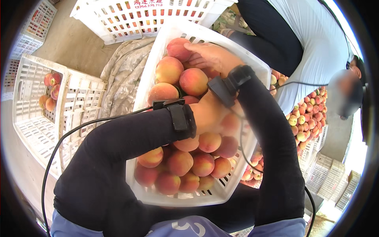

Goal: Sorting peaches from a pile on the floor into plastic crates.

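A white plastic crate [189, 201] of peaches lies before me. At its far end my right hand [207, 56] has its thumb and fingers against the right side of a red peach [179, 49]. Larger yellow-red peaches [169, 70] lie just below that hand. My left hand [217, 114] reaches across the middle of the crate, under my right wrist; its fingers are blurred and partly hidden, beside a blurred peach [231, 123]. More peaches [180, 163] fill the near end. Both wrists wear black straps with devices, and black cables run from them.
An old white crate [63, 77] with several peaches is at left. Another full crate [124, 32] stands beyond, by a crumpled sheet [127, 71]. At right, a person in a light top [316, 38] is beside a large peach pile [311, 115]; stacked crates [322, 171] stand behind.
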Available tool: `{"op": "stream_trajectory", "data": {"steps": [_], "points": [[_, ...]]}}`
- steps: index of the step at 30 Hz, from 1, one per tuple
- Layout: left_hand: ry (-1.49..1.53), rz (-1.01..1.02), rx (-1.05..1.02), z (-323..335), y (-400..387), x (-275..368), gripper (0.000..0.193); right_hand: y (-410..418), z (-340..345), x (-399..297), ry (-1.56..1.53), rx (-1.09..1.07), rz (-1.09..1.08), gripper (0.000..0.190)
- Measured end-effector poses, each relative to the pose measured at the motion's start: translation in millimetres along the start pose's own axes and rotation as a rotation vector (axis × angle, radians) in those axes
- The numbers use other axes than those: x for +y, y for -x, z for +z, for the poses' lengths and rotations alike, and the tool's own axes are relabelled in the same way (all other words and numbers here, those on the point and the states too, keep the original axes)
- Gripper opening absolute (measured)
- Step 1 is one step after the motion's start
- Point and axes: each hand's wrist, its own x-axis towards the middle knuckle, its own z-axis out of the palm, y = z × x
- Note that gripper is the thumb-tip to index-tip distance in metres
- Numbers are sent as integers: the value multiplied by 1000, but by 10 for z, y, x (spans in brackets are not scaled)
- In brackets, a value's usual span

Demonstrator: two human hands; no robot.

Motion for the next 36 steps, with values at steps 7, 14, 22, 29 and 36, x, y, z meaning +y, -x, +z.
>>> {"op": "stream_trajectory", "data": {"steps": [7, 14, 22, 29, 36], "points": [[-496, 91, 15, -3, -39, 45, 93, 1718, -373, 58, 79, -91, -292, 51], [-599, 156, -91, -118, -54, 108, 100, 4277, -598, 575, 18, 509, -212, 48], [-599, -15, -153, -70, -62, 267, 96, 4557, -330, 1314, -467, 702, -471, 48], [-590, -47, -105, -21, -38, 327, 96, 3400, -347, 1144, -595, 477, -544, 65], [-575, 19, 80, 75, 25, 264, 90, 2002, -335, 699, -600, 572, -637, 80]]}}
